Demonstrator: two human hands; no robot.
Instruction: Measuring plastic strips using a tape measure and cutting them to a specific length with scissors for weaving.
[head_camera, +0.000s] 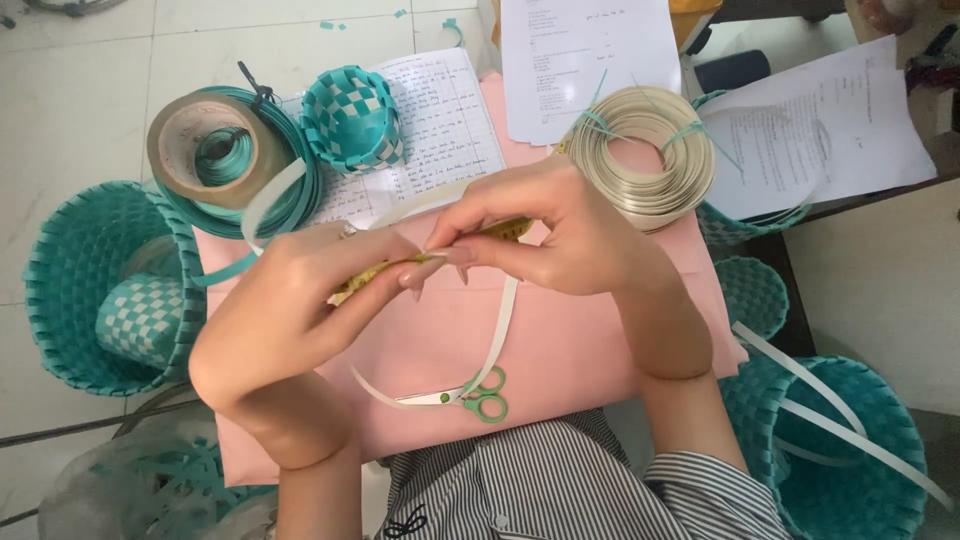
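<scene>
My left hand and my right hand meet above a pink board on my lap. Both pinch a yellow measuring tape together with a flat white strip; the tape runs between the fingers and is mostly hidden. The white strip curves down from the hands toward the green-handled scissors lying on the board. My left fingers fold around the tape's end, and my right thumb and forefinger press on it.
A beige strip coil, a teal strip coil with a tape roll, a small woven teal-and-white basket, an open notebook and printed sheets lie behind. Teal woven baskets stand at both sides.
</scene>
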